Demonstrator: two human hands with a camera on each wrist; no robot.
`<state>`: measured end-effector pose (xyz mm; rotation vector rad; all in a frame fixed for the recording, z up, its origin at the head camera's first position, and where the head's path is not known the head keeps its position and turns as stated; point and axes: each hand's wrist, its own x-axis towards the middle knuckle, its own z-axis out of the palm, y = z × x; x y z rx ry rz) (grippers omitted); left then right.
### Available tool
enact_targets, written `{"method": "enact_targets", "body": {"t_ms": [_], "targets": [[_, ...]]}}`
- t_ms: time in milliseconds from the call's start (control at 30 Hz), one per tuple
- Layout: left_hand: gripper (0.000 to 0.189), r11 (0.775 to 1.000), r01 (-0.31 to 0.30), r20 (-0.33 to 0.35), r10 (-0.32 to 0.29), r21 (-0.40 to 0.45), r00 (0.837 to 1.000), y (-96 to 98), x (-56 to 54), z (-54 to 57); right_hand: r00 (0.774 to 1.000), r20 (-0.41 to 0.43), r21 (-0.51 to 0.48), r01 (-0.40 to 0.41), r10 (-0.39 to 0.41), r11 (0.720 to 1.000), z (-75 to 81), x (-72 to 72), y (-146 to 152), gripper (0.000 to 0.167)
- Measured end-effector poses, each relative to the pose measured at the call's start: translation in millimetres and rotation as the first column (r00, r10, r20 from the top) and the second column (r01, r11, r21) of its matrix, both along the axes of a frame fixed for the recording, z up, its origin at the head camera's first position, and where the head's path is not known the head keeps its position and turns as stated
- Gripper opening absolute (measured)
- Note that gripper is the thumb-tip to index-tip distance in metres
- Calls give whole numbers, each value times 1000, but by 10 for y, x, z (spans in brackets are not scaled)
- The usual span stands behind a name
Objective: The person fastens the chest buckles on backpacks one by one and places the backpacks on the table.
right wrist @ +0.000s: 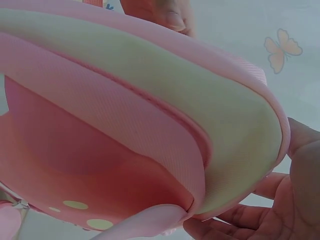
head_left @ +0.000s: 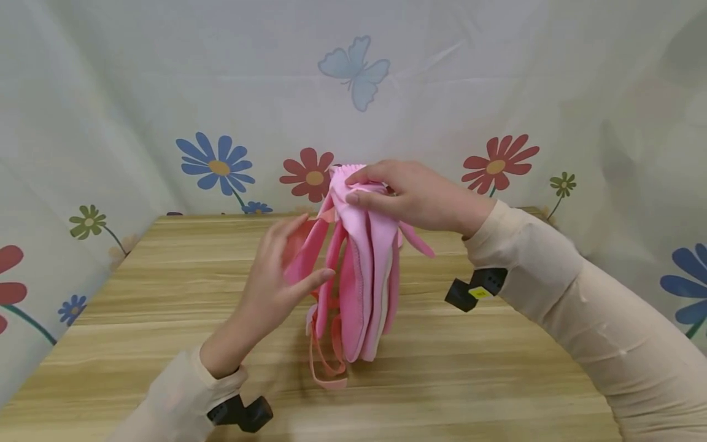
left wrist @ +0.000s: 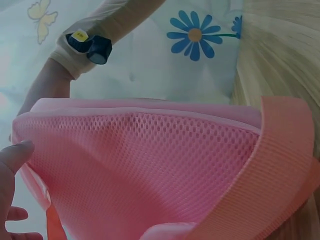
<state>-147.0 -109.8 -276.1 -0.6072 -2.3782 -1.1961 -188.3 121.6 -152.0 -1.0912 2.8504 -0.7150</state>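
A small pink backpack (head_left: 378,239) stands upright, edge-on to me, at the middle of the table. My right hand (head_left: 414,196) grips its top, thumb on the near side. The right wrist view shows that hand (right wrist: 270,205) around the end of the bag, beside a pale side panel (right wrist: 240,135). My left hand (head_left: 270,264) is at the strap side, thumb and fingers spread and loosely bent. Its thumb is close to the mesh back panel (left wrist: 140,155) in the left wrist view; contact is unclear. Orange webbing (head_left: 330,384) hangs down to the tabletop.
The wood-grain table (head_left: 193,294) spreads around the bag. Behind it hangs a white cloth (head_left: 265,80) printed with flowers and a butterfly. A black camera is strapped to each wrist, one on the right sleeve (head_left: 530,252).
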Motion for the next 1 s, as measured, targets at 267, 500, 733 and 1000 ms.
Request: {"method": "enact_targets", "body": {"t_ms": [267, 500, 733, 1000], "targets": [[76, 997, -71, -75, 72, 12, 995, -60, 68, -198, 1000, -7, 8, -10, 10, 1000, -10, 0, 3, 45], [79, 991, -115, -112, 122, 62, 986, -57, 128, -369, 1000, -1, -5, -2, 2, 1000, -7, -5, 17, 41], [89, 993, -89, -94, 96, 80, 991, 19, 185, -474, 1000, -8, -10, -2, 2, 1000, -28, -15, 28, 42], [93, 998, -30, -55, 33, 53, 998, 189, 249, -632, 1000, -17, -3, 1, -1, 1000, -47, -19, 23, 40]]}}
